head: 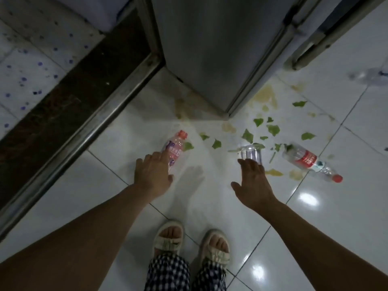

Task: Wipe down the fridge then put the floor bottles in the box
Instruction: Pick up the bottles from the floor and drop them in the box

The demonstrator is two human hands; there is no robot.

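Three bottles lie on the white tiled floor below the grey fridge (212,49). A pink bottle (175,149) with a red cap lies at the left; my left hand (152,175) reaches over its lower end, fingers spread, touching it without a closed grip. A clear plastic cup (251,153) lies in the middle, and my right hand (253,181) hovers just below it, open. A clear bottle (308,161) with a red label and red cap lies to the right. Another clear bottle (369,77) lies blurred at the far right. No box is in view.
Torn green leaves (273,129) and yellowish spill stains (265,95) are scattered on the tiles in front of the fridge. A dark doorway threshold (69,114) with a metal rail runs along the left. My feet in sandals (192,242) stand at the bottom centre.
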